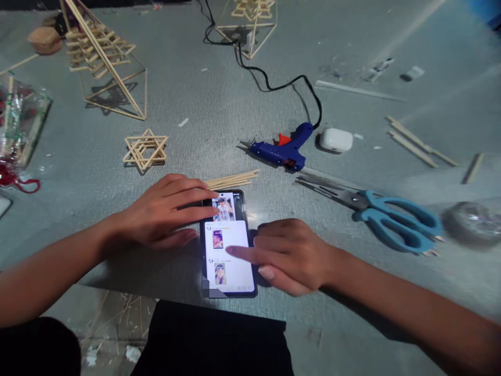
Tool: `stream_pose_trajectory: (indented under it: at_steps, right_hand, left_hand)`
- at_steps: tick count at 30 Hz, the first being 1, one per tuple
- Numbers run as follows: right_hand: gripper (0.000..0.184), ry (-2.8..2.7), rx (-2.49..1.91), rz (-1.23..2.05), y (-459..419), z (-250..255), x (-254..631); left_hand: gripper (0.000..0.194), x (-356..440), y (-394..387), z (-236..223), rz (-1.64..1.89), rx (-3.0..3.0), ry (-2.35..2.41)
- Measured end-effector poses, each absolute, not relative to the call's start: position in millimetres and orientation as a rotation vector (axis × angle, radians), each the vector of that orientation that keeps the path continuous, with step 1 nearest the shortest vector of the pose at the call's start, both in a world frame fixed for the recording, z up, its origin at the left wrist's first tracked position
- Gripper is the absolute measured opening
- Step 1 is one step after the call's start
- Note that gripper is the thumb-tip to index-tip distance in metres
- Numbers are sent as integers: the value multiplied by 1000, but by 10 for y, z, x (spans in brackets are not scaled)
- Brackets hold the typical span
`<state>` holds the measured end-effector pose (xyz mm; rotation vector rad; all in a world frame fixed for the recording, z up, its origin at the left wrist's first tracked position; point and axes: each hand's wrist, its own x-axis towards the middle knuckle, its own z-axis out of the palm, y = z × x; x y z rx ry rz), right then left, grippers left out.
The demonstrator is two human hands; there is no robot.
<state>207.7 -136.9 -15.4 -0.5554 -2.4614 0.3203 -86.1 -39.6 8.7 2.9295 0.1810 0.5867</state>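
A smartphone (229,261) lies flat on the grey table near its front edge, screen lit with small pictures. My left hand (164,211) rests on the table beside it, fingers stretched out over the phone's top left corner, holding nothing. My right hand (289,256) lies to the phone's right with its index finger extended onto the screen and the other fingers curled under. A small bundle of thin wooden sticks (230,180) lies just beyond the phone.
A blue glue gun (285,149) with black cord, a white earbud case (335,140) and blue scissors (391,216) lie to the right. A flat stick star (145,149) and stick pyramid frames (105,62) stand at the back left. Loose sticks (418,142) lie far right.
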Motion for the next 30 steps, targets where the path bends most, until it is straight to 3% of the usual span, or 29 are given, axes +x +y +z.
stream_pose_trajectory:
  at_steps: [10,23,30]
  right_hand:
    - [43,-2372,-1019,194,-1388,-164,2039]
    - [40,-2330,-1029,250,-1391,-134,2050]
    - [38,-2292,-1029,275,-1396,-173,2069]
  left_hand:
    - [44,-859,-408,82,591,2929,178]
    - [40,-844,-397,87,600,2952,190]
    - [39,-909,-510,167,816,2906,177]
